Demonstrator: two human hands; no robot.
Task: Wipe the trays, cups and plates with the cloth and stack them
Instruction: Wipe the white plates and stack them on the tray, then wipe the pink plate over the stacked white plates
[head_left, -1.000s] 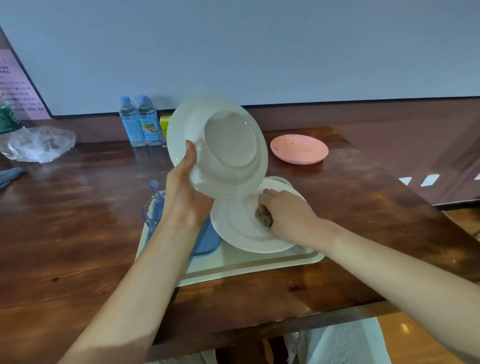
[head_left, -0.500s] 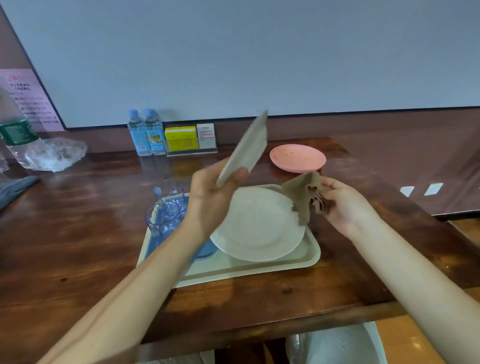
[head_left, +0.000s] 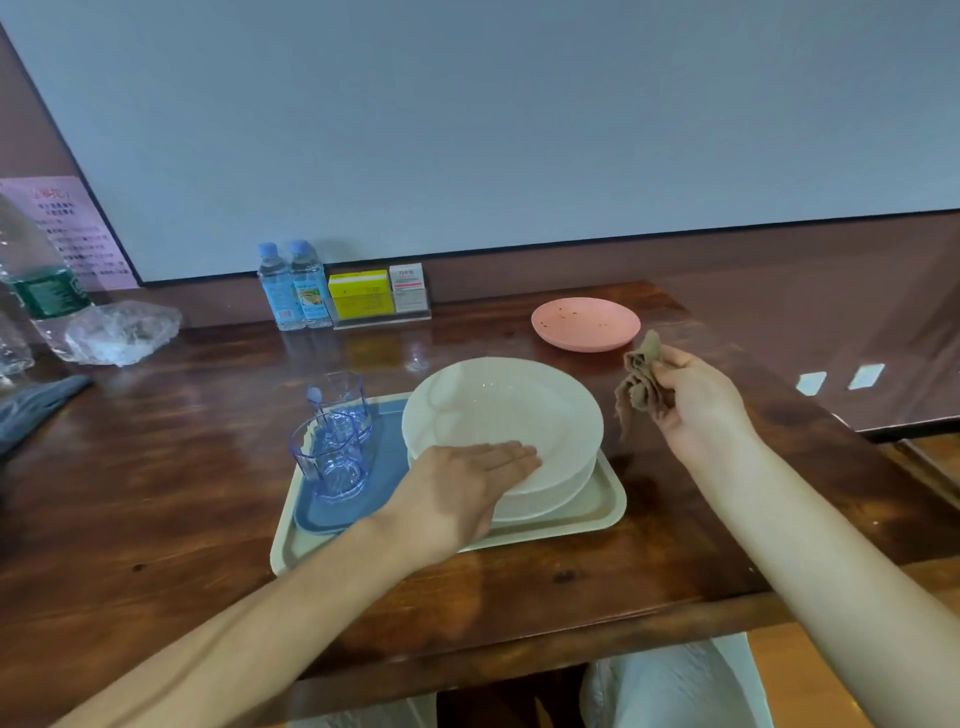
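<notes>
As left hand (head_left: 457, 483) presses plates (head_left: 501, 402), right hand (head_left: 698, 402) pinches cloth (head_left: 641, 384), labels (head_left: 307, 299) blurred

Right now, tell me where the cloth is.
In the head view, the cloth hangs bunched in the right hand, right of the white plates and just nearer than the pink plate.

a single head-worn view looks forward and down, close over the table (head_left: 156, 467), toward the wall.

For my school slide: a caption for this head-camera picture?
Left hand flat on stacked round white plates on beige tray; right hand holds crumpled brown cloth.
</notes>
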